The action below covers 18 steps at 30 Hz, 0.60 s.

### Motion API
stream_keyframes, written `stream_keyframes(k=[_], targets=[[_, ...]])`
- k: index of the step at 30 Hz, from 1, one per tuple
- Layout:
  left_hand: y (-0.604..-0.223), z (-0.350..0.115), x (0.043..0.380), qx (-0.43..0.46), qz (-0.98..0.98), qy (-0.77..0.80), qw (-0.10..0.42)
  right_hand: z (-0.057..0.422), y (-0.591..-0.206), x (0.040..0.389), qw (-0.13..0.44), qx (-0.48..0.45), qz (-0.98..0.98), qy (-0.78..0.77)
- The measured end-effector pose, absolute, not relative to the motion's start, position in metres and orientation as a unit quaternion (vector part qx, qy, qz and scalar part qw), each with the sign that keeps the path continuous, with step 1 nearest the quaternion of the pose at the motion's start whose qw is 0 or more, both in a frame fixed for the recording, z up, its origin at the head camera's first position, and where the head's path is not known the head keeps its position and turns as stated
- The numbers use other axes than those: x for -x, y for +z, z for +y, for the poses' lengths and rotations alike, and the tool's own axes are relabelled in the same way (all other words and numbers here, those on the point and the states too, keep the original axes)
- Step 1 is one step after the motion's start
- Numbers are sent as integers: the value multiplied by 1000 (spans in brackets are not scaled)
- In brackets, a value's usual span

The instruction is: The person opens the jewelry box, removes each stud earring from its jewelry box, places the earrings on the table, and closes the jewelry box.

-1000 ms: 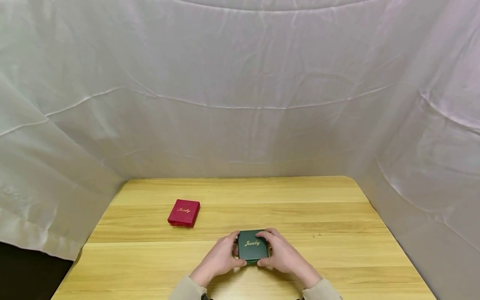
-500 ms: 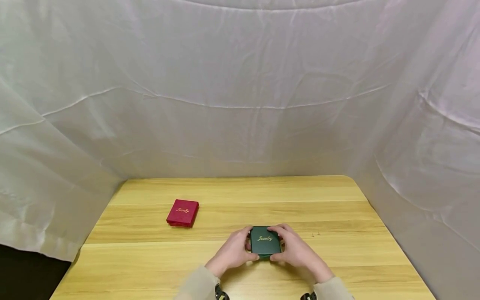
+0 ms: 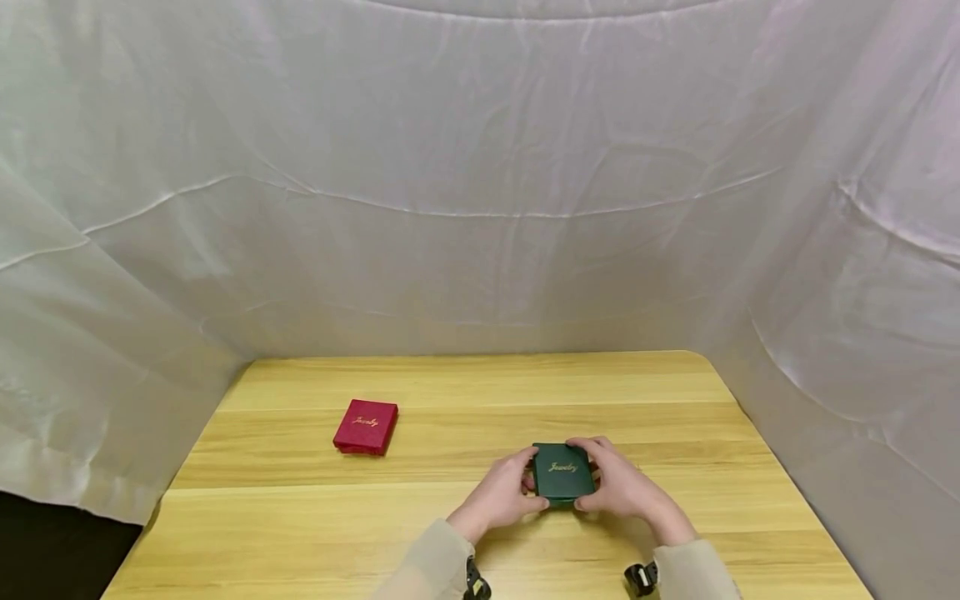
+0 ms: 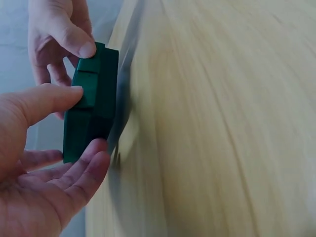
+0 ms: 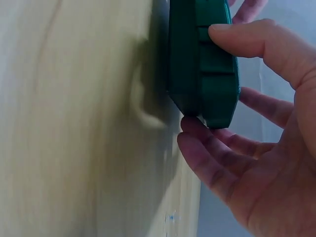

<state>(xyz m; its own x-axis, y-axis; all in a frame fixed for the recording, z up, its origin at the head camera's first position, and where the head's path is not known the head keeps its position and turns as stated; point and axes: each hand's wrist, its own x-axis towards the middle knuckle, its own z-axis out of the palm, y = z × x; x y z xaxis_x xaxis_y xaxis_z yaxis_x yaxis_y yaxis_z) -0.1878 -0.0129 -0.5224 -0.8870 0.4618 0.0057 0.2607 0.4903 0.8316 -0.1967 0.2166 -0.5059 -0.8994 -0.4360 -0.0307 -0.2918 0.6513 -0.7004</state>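
A square dark green jewelry box (image 3: 562,475), its lid printed with gold "Jewelry" lettering, is held between both hands over the front half of the table. My left hand (image 3: 504,492) grips its left side, thumb at the near edge and fingers around the side and underneath. On the opposite side my right hand (image 3: 626,483) grips it the same way, index finger at the far corner of the lid. Both wrist views show the green box (image 4: 89,106) with a stepped front edge, slightly off the wood, fingertips below it. A red jewelry box (image 3: 366,427) lies to the left, apart from both hands.
The pale wooden table (image 3: 285,525) has a rounded far right corner. Grey-white cloth (image 3: 480,267) hangs behind it and along both sides. Small marks show on the wood near the right hand (image 5: 276,148).
Both hands have carried the green jewelry box to the right and slightly farther from the person. The red jewelry box stays where it was.
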Motion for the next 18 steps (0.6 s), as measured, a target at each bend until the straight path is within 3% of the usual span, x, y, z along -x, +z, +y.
stream_keyframes(k=[18], targets=[[-533, 13, 194, -209, 850, 471, 114, 239, -502, 203, 116, 167, 922, -329]])
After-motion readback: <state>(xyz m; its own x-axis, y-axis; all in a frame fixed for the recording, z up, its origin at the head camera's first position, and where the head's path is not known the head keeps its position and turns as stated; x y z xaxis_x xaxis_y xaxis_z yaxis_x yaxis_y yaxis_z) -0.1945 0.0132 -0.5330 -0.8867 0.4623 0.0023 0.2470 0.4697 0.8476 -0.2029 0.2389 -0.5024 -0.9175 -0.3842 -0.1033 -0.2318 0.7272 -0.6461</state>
